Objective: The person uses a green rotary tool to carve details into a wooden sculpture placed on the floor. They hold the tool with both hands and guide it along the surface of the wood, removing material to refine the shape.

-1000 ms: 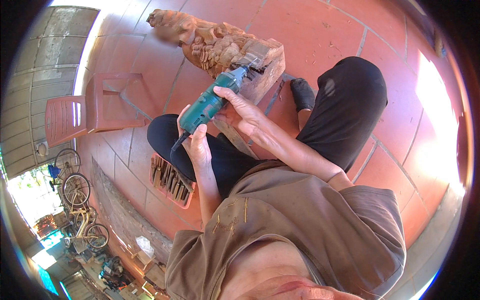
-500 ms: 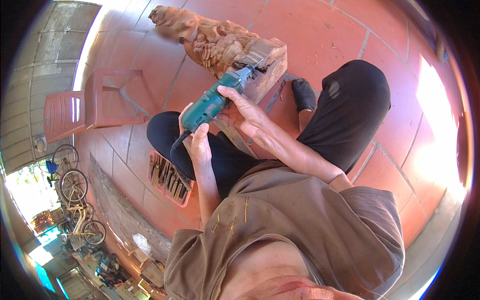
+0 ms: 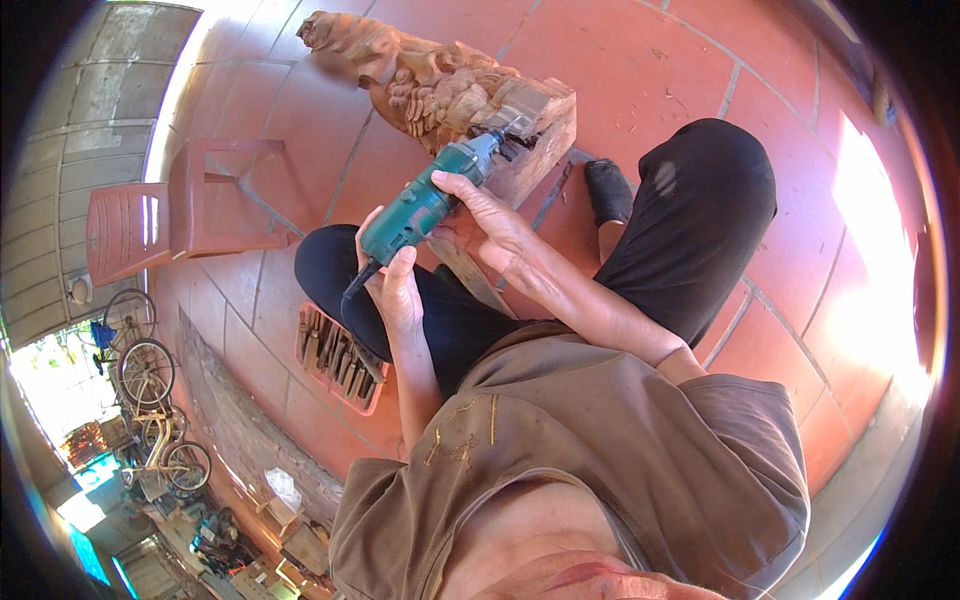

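Observation:
A green die grinder [image 3: 415, 212] with a grey metal nose is held in both my hands. My left hand [image 3: 393, 280] is closed round its rear end, beside the black cord. Around the front of the body, near the nose, wraps my right hand [image 3: 488, 218], its thumb on top. The nose points away at the near end of a carved wooden sculpture [image 3: 430, 90], which lies on the floor with dense rounded relief. A dark hollow shows in the wood there; whether the bit touches it I cannot tell.
On my left sits a pink tray [image 3: 340, 358] of several chisels. Beyond it stand a reddish plastic chair [image 3: 190, 205] and bicycles [image 3: 150, 400]. A long wooden plank [image 3: 250, 420] lies at the lower left. Wood chips [image 3: 672, 95] dot the tiled floor [image 3: 640, 60].
The grinder and both hands have shifted very slightly to the left. My right knee has moved a little left too. My grip looks the same.

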